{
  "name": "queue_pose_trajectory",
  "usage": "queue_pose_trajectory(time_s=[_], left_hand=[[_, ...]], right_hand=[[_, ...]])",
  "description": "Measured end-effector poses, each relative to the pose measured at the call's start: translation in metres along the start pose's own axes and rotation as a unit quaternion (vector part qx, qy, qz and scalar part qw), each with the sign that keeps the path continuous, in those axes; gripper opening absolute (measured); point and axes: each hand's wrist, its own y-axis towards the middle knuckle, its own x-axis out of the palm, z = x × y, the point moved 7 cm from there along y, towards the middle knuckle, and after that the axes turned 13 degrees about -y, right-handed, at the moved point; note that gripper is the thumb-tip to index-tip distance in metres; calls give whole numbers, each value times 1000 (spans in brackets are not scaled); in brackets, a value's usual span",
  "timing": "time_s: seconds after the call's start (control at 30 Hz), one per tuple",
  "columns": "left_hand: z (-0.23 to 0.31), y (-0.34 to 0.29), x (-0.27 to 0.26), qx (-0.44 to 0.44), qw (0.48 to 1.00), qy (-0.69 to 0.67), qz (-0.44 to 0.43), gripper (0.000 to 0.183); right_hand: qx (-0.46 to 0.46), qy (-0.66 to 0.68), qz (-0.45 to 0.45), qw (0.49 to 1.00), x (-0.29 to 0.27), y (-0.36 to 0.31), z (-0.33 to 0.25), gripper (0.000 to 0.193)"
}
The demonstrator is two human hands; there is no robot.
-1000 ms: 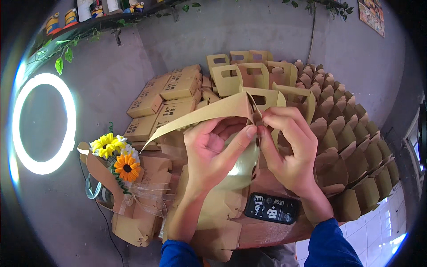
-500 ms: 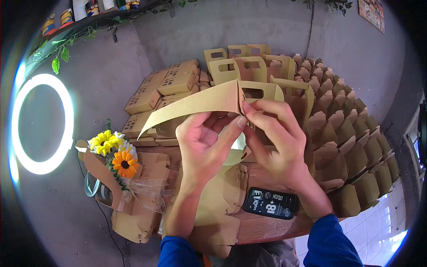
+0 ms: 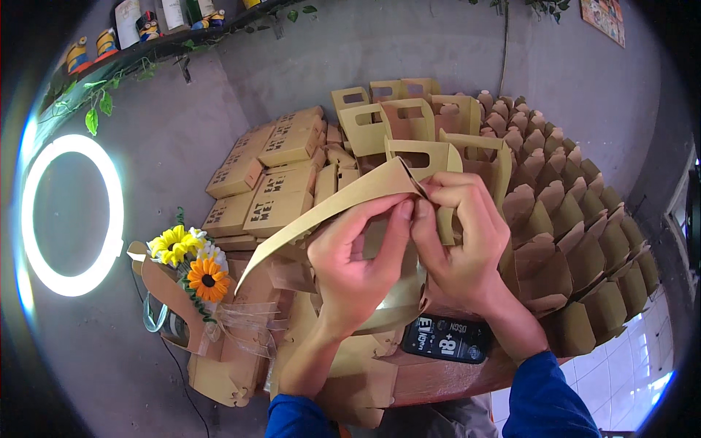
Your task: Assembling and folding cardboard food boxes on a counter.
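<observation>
Both hands hold up a brown cardboard carton piece (image 3: 350, 196) over the table. A long curved panel of it sweeps down to the left, and part of it hangs below my hands. My left hand (image 3: 358, 259) has its fingers under the panel and its thumb at the folded corner. My right hand (image 3: 464, 244) pinches that same corner, thumb against the other thumb. The fingertips meet at the fold, and what lies between them is partly hidden. Under my left forearm lie flat cardboard blanks (image 3: 358, 379).
A black phone-like device (image 3: 447, 339) lies on the wooden table (image 3: 453, 379). Flowers (image 3: 208, 277) in a cardboard holder stand left. Behind are closed boxes (image 3: 281, 197), handled carriers (image 3: 409, 117) and, right, many open-topped cartons (image 3: 562, 212). A ring light (image 3: 115, 219) glows far left.
The cardboard piece has come lower and tilted, its panel now sloping more steeply left. Both hands have shifted slightly right and down, with the thumbs drawn together at the corner.
</observation>
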Motion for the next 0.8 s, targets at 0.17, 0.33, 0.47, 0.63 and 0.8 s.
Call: queue_pose_trajectory(time_s=[0.17, 0.33, 0.47, 0.63, 0.8], left_hand=[[7, 3, 1, 41, 999, 35, 7, 11], [-7, 2, -1, 2, 998, 57, -23, 14], [0, 4, -1, -22, 996, 70, -42, 17], [49, 8, -13, 57, 977, 190, -81, 15], [61, 4, -59, 59, 987, 111, 98, 15]], right_hand=[[4, -11, -25, 1000, 1, 0, 0, 16], [-3, -14, -26, 1000, 4, 1, 6, 19], [-28, -88, 6, 996, -9, 9, 17, 22], [45, -140, 69, 987, -44, 23, 32, 19], [160, -77, 91, 980, -53, 22, 45, 17]])
